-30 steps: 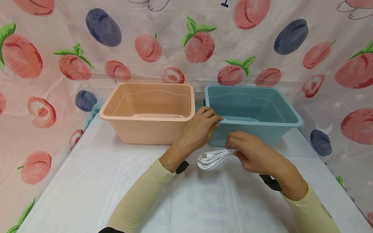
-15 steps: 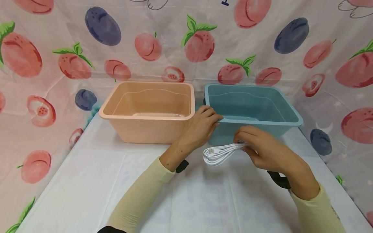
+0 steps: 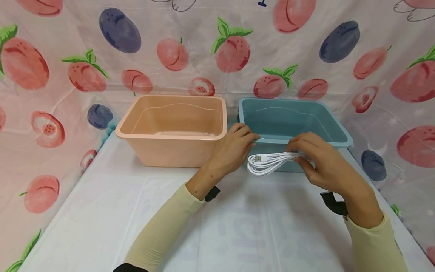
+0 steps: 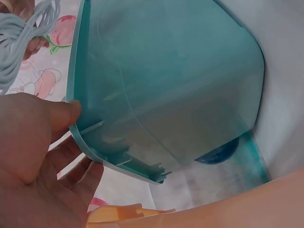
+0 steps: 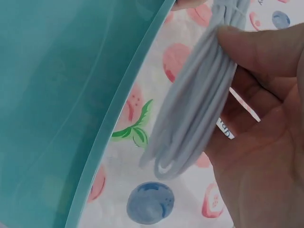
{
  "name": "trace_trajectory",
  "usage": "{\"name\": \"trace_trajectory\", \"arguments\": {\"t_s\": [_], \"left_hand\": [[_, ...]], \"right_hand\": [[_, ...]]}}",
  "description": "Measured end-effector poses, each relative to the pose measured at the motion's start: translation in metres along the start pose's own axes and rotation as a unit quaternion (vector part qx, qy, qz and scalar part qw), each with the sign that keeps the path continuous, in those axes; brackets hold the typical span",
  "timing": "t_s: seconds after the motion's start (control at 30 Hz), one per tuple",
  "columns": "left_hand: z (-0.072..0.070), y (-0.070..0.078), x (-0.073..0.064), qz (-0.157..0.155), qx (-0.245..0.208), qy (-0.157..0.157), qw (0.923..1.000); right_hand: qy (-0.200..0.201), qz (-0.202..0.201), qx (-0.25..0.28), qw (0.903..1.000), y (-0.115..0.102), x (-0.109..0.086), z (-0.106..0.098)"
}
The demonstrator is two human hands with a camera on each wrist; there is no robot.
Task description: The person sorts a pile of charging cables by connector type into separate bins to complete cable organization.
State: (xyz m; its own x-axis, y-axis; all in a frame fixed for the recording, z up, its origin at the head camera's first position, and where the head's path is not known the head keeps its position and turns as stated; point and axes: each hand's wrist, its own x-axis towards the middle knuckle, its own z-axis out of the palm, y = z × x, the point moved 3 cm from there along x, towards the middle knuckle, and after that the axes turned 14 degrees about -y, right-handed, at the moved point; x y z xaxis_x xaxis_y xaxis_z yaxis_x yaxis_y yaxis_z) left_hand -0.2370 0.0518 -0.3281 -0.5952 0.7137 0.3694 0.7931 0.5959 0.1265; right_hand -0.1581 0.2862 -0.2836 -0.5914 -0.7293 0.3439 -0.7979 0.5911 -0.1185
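Observation:
A coiled white USB cable (image 3: 268,162) hangs in front of the blue bin (image 3: 326,155), pinched between the thumb and fingers of my right hand (image 3: 323,164). Its metal plug lies along the loops, which point to the left. My left hand (image 3: 234,147) grips the blue bin's front left corner. In the left wrist view the thumb and fingers (image 4: 90,183) hold the rim of that bin (image 4: 171,95). From the right wrist, the cable bundle (image 5: 194,104) is close beside the bin's rim (image 5: 121,95).
An orange bin (image 3: 170,151) stands just left of the blue one, partly behind my left forearm. Both are on a white-covered table (image 3: 238,234). A fruit-print cloth (image 3: 204,45) hangs behind and down both sides.
My right hand has carried the cable up and to the right, from below the blue bin's front wall to near its rim. The left hand has stayed on the corner.

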Motion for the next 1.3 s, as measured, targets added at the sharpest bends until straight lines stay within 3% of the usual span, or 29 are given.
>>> {"name": "trace_trajectory", "arguments": {"t_s": [0.6,0.97,1.3], "left_hand": [[0.000,0.001,0.001,-0.018,0.005,-0.007,0.9998],[0.001,0.000,0.001,-0.010,-0.002,-0.001,1.0000],[0.000,0.001,0.001,-0.018,-0.003,-0.008,0.9998]], "right_hand": [[0.131,0.040,-0.023,0.9903,0.016,-0.003,-0.004],[0.164,0.092,-0.033,0.9816,0.038,-0.004,0.007],[0.166,0.130,-0.035,0.9769,0.053,-0.001,0.016]]}}
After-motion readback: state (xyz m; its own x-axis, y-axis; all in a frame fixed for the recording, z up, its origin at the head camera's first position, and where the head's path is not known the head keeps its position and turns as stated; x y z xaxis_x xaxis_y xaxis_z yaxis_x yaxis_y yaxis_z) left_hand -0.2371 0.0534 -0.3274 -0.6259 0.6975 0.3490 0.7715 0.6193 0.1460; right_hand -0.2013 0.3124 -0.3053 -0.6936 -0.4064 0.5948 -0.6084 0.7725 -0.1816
